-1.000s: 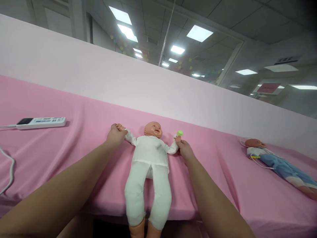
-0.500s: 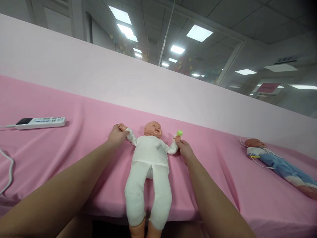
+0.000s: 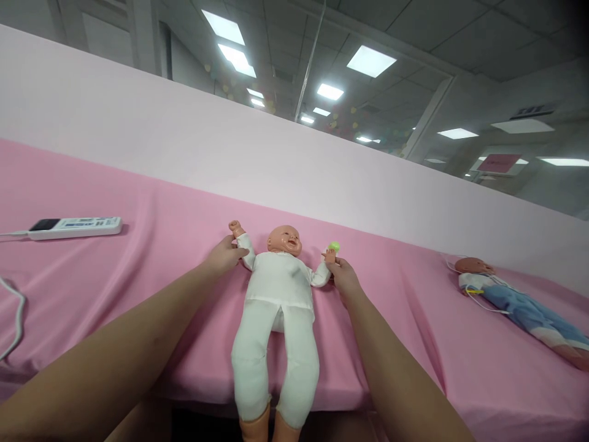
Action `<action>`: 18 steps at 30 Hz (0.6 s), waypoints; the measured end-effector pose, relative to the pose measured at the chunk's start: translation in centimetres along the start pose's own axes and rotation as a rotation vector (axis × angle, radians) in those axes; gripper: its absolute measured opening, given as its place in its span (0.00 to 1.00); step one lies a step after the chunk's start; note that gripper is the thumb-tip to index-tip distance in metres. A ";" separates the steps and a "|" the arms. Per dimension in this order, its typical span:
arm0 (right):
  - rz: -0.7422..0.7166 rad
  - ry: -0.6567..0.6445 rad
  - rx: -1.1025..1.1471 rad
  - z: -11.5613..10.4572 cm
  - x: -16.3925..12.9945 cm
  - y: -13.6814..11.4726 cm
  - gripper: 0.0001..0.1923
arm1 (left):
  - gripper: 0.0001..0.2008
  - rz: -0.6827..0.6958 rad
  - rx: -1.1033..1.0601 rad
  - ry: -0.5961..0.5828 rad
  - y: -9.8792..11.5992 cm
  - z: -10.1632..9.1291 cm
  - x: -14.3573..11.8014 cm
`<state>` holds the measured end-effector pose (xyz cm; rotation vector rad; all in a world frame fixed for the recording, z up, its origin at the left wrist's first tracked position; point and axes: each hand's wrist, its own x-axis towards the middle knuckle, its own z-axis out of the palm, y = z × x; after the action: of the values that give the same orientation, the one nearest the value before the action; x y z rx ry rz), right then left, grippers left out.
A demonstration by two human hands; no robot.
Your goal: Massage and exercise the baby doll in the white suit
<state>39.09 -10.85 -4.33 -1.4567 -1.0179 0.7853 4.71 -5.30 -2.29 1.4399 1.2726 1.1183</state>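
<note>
A baby doll (image 3: 280,282) in a white top and white trousers lies on its back on the pink sheet (image 3: 184,344), its feet toward me. My left hand (image 3: 225,255) is closed on the doll's sleeved arm at the left, just below its raised plastic fist. At the right, my right hand (image 3: 344,274) pinches the doll's other arm at the wrist, and the doll's small fingers show above my fingertips. A green round piece (image 3: 334,247) lies right behind that doll hand; what it belongs to is hidden.
A white handheld device (image 3: 76,228) with a dark screen and a cable lies at the left. Another white cable (image 3: 21,313) curves near the left edge. A second doll (image 3: 519,304) in blue clothes with thin tubes lies at the right. A pale wall (image 3: 294,166) with glass above runs behind.
My left hand has shifted from the doll's fist down onto its sleeve, and that doll arm now points more upward. My right hand stays at the other wrist.
</note>
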 end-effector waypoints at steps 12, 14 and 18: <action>-0.349 -0.226 -0.072 1.5 -3.3 -2.9 0.26 | 0.28 0.250 0.489 0.104 1.5 1.1 -1.8; -0.388 -0.210 -0.134 1.6 -3.5 -3.0 0.25 | 0.26 0.299 0.561 0.072 1.7 1.6 -2.1; -0.435 -0.169 -0.253 1.7 -3.4 -2.7 0.25 | 0.25 0.377 0.657 0.012 1.7 2.1 -2.4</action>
<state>35.75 -13.30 -2.14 -1.3210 -1.5446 0.4791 7.00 -7.92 -1.18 2.2348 1.4938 0.9806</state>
